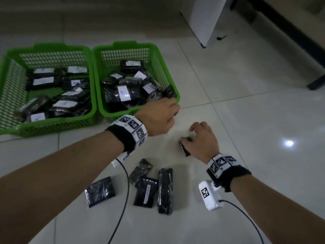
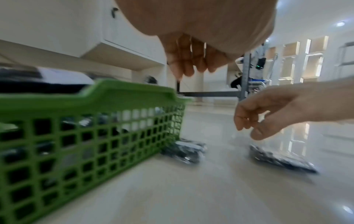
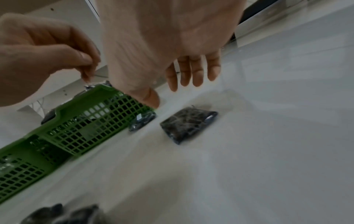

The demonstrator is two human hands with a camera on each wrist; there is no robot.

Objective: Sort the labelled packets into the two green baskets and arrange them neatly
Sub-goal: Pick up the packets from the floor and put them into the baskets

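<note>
On the tiled floor (image 1: 246,120), just in front of the baskets, the right hand (image 1: 202,140) is hovering low over a black packet (image 1: 184,148), its grip wide, fingers spread and bent downward; the left wrist view is showing a gap between the fingertips and the wrapper. The left hand (image 1: 158,117) is hanging over the near right corner of the right green basket (image 1: 126,44), its grip narrow, thumb close to loosely drooping fingers and nothing between them. A second packet (image 3: 142,121) is lying on the floor against that corner. The right basket is holding packets in a loose heap. Beside it, touching, the left green basket (image 1: 49,45) is holding more packets. Nearer the person, four packets (image 1: 146,191) are lying on the floor.
</note>
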